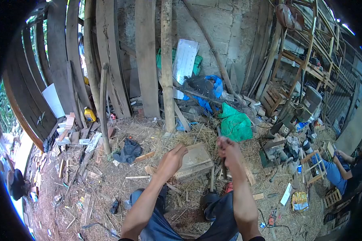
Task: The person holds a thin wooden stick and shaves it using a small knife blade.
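Observation:
My left hand is closed, its fingers curled together beside a wooden block on the ground between my feet. Whatever those fingers grip is too small or hidden to make out. My right hand is a fist around a dark, narrow tool, which shows below the fingers and a little above them; its kind is not clear. Just right of the block, a wooden handle stands upright near my right foot.
A green sack lies ahead, right of a wooden post. Left of the block is a black plastic bag. Shavings and wood scraps cover the ground. Another person sits at far right near a small wooden frame.

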